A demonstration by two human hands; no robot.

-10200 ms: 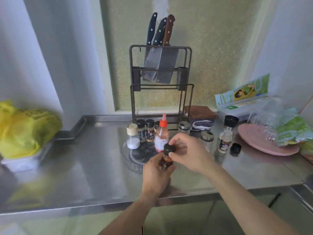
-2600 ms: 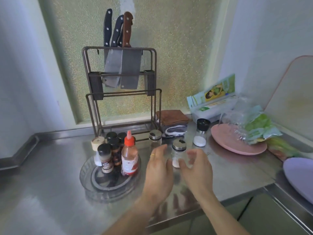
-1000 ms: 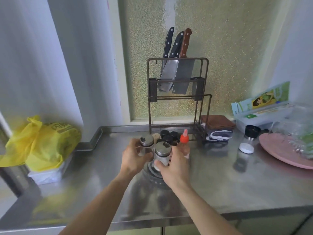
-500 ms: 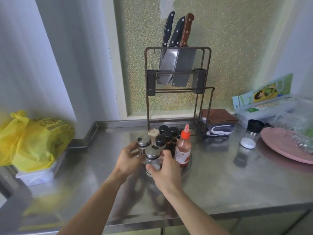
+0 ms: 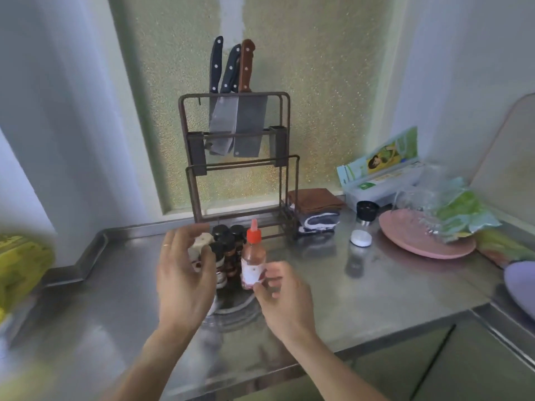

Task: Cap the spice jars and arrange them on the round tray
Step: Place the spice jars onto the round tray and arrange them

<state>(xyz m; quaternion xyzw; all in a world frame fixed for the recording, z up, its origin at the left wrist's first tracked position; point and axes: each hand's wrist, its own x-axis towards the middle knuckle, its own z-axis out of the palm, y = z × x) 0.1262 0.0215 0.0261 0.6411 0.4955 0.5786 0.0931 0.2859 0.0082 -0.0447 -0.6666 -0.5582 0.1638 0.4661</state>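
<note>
The clear round tray [image 5: 237, 306] lies on the steel counter with capped spice jars [image 5: 228, 250] clustered on it, among them a cream-lidded jar [image 5: 202, 241] and a red-capped sauce bottle [image 5: 253, 256]. My left hand [image 5: 185, 273] hovers over the tray's left side, fingers spread, and covers the jars behind it. My right hand [image 5: 280, 296] is just right of the sauce bottle, fingers loosely apart and empty. A black-capped jar of white powder [image 5: 363, 224] stands alone on the counter to the right.
A metal knife rack [image 5: 237, 157] with three knives stands behind the tray. Folded cloths [image 5: 314, 209] lie beside it. A pink plate [image 5: 422, 238] with plastic bags, a box and a purple plate [image 5: 521, 285] fill the right; a yellow bag [image 5: 20, 261] sits far left.
Both hands have let go of the two silver-lidded jars and lifted off them with fingers apart. The camera has swung right.
</note>
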